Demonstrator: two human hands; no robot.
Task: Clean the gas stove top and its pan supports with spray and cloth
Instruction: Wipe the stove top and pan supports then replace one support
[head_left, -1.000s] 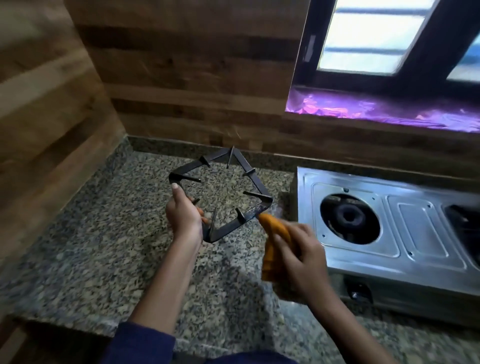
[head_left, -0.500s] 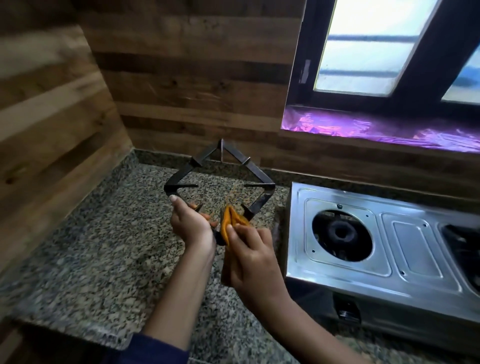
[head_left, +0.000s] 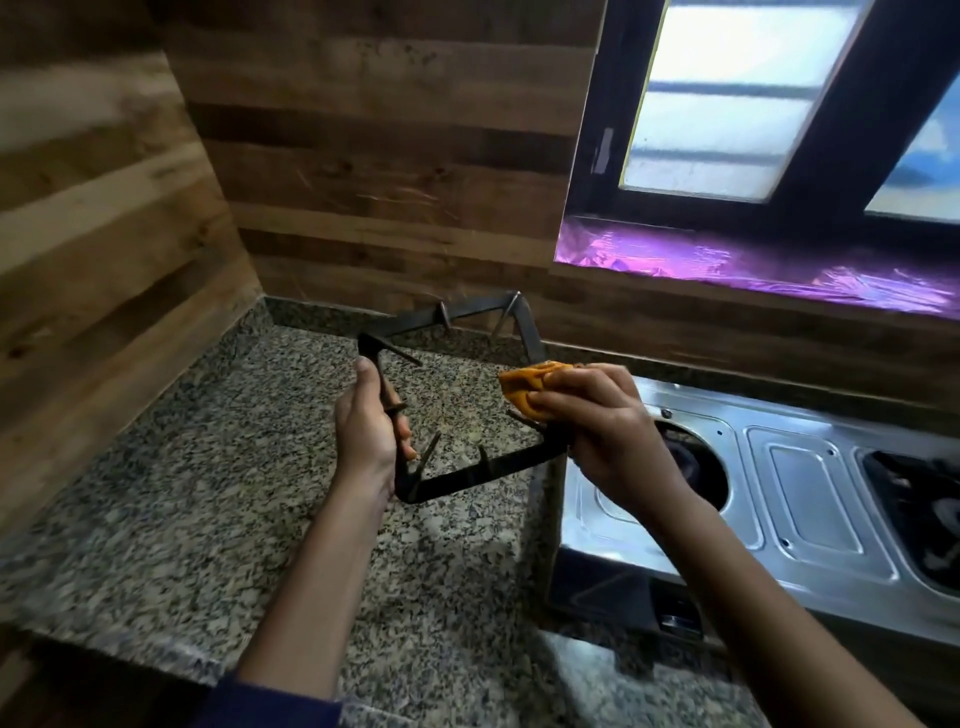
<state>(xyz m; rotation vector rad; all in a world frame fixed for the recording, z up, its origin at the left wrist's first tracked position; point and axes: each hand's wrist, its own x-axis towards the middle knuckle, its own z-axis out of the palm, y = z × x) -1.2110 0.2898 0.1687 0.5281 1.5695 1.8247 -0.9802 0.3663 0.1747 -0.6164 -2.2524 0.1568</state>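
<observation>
My left hand (head_left: 370, 427) grips the left side of a black square pan support (head_left: 470, 477) and holds it up above the granite counter. An orange cloth (head_left: 525, 387) is bunched in my right hand (head_left: 602, 431), pressed against the support's right side, which the hand partly hides. The steel gas stove (head_left: 810, 499) sits to the right, its left burner opening bare and half hidden behind my right wrist. No spray bottle is in view.
The speckled granite counter (head_left: 218, 493) runs left of the stove to a wood-panelled corner wall (head_left: 363, 171). A second pan support (head_left: 930, 514) remains on the stove's right burner. A window with a purple-lit sill (head_left: 753, 265) is above the stove.
The pan support has been turned from a diamond tilt to lie flatter. My right hand with the cloth has moved from its near corner to its right side.
</observation>
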